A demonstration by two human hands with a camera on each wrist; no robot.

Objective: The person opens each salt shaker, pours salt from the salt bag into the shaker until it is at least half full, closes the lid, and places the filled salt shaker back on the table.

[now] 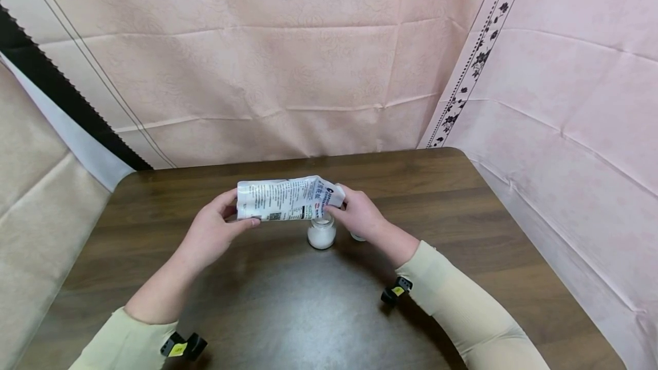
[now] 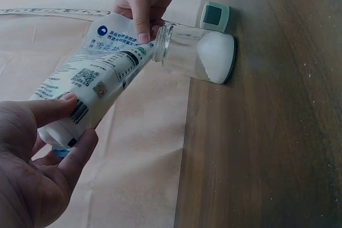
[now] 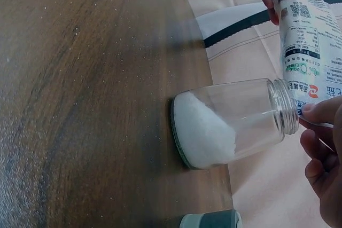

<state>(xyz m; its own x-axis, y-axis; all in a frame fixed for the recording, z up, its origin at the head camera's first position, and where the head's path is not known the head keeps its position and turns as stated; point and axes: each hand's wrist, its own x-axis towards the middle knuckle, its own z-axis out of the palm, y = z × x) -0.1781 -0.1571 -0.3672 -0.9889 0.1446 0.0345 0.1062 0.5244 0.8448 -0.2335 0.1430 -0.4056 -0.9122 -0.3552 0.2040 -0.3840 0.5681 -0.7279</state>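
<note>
A white printed salt bag (image 1: 280,198) is held on its side between both hands, over a small glass jar (image 1: 321,235). My left hand (image 1: 211,227) grips the bag's closed end, thumb on one face and fingers on the other, as the left wrist view shows. The right hand (image 1: 362,213) pinches the narrowed end, its thumb (image 3: 319,111) right at the jar's threaded rim. White grains (image 3: 200,132) lie heaped against one side in the lower part of the jar, which stands on the table. The bag's opening is hidden by the right hand.
A small green-and-white cap (image 2: 215,16) stands on the table near the jar, mostly behind the right hand in the head view. White specks dot the brown wooden table (image 3: 107,105). Pink patterned cloth (image 1: 308,73) hangs behind the table's far edge.
</note>
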